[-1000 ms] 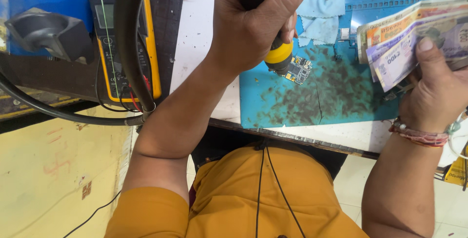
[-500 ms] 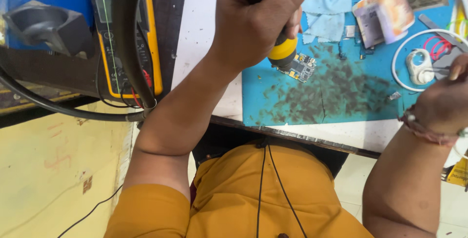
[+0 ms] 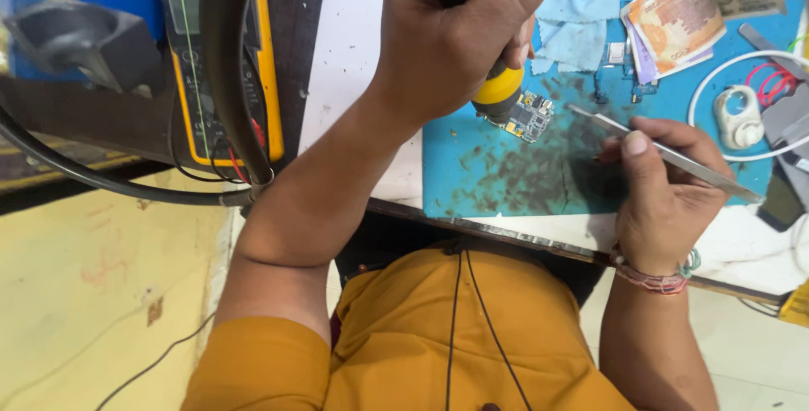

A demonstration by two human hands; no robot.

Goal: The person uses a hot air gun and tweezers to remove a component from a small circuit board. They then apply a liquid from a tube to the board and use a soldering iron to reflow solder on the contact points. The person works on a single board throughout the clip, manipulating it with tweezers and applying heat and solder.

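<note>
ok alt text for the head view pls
Seen from above, a person's left hand holds a black, yellow-tipped tool over a small circuit board on a stained blue mat, while the right hand holds metal tweezers.

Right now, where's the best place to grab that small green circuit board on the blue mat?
Take the small green circuit board by its free right-hand edges, coming in from the right. The yellow-tipped black tool in the left hand covers its upper left, and the thin metal tweezers in the right hand already point from that side.
</note>
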